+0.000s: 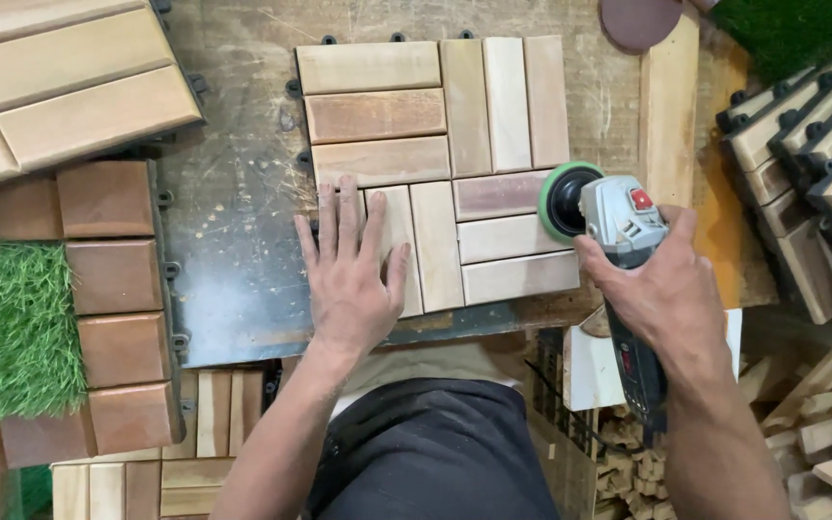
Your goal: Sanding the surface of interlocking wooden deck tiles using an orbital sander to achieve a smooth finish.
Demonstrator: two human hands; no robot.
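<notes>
- Grey and black, the angle grinder (625, 252) sits in your right hand (662, 289), fingers wrapped tight round its body just behind the head, so the weight stays close to your wrist.
- Its round pad with the green rim (562, 200) stands on edge against the right side of the wooden deck tile (435, 164), about where a reddish slat meets a paler one; held tilted like that, only the edge of the pad meets the wood.
- Your left hand (351, 265) lies flat and spread on the tile's near left corner, gripping nothing, pressing down. That looks meant to pin the tile against the pull of the tool.
- The tile lies in the middle of the scratched dark workbench (228, 250), slats up, its black plastic clips showing along the top and left edges.
- A plank (671, 106) lies just right of the tile, with a brown sanding disc (639, 19) at its far end.
- More tiles crowd round: a pale one (60, 87) at top left, reddish-brown ones (113, 308) beside a patch of artificial grass (12, 327), and a stack on edge (811, 164) at the right.
- Offcuts of wood (820, 443) pile up below right.
</notes>
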